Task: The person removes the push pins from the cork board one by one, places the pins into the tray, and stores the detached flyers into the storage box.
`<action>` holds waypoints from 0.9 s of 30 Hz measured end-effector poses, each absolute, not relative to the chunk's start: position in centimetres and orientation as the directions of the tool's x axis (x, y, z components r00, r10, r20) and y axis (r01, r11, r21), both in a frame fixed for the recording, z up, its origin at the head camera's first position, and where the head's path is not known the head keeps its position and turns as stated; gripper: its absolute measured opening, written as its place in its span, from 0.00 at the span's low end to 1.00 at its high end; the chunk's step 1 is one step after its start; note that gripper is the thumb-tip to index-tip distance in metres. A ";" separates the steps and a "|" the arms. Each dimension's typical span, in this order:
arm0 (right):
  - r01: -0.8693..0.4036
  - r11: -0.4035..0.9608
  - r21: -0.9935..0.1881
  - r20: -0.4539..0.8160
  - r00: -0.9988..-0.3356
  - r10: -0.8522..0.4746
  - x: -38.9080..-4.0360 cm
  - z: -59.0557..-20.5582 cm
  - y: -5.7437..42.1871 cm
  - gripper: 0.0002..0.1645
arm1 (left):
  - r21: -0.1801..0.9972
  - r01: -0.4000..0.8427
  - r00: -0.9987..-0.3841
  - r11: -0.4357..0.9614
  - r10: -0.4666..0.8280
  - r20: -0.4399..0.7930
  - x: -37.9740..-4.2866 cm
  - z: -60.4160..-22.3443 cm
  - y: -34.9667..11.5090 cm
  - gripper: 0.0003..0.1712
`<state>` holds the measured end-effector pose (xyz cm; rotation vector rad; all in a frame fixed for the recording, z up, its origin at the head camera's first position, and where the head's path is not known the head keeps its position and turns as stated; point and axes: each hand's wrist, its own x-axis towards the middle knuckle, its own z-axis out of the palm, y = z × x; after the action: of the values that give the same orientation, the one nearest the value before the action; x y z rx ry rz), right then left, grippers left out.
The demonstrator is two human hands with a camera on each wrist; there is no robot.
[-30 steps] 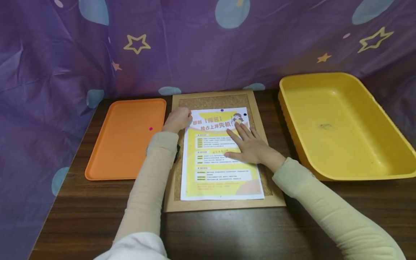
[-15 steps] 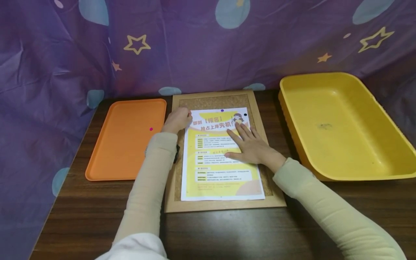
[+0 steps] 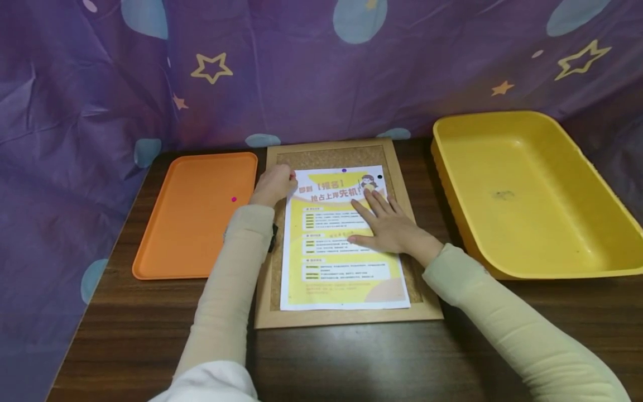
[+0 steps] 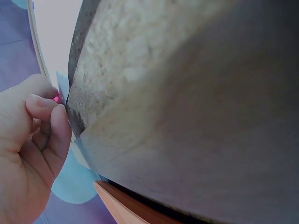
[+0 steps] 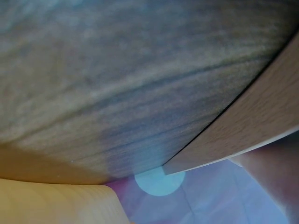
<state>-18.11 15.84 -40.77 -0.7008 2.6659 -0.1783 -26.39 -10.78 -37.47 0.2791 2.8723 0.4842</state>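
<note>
1. Paper point(image 3: 326, 240) lies flat on the corkboard point(image 3: 334, 158), its upper-left corner beside your left hand point(image 3: 273, 185), its right part under your right hand point(image 3: 394, 230).
2. Expect it to be light, limp and easily creased or torn; steady it with a flat palm or take it by the edges.
3. Your left hand pinches what looks like a pink pin point(image 4: 57, 98), mostly hidden; treat it as stiff and sharp.
4. Your right hand rests spread, gripping nothing, apart from the left.
</note>
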 end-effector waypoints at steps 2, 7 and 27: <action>-0.448 0.868 -0.216 -0.326 -0.804 -0.497 -18.1 -40.7 15.8 0.53 | 0.339 0.149 -0.959 0.929 0.219 -0.181 -26.4 -37.4 -10.8 0.21; -0.443 0.869 -0.220 -0.329 -0.805 -0.494 -18.1 -40.6 15.9 0.53 | 0.328 0.113 -0.966 0.938 0.181 -0.183 -26.3 -37.3 -10.9 0.10; -0.444 0.867 -0.226 -0.320 -0.807 -0.497 -18.1 -40.8 15.8 0.53 | 0.342 0.110 -0.973 0.933 0.172 -0.156 -26.4 -37.4 -10.6 0.22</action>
<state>-18.13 15.79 -40.76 -0.6987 2.6676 -0.1973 -26.44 -10.65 -37.40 0.2138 2.9068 0.4989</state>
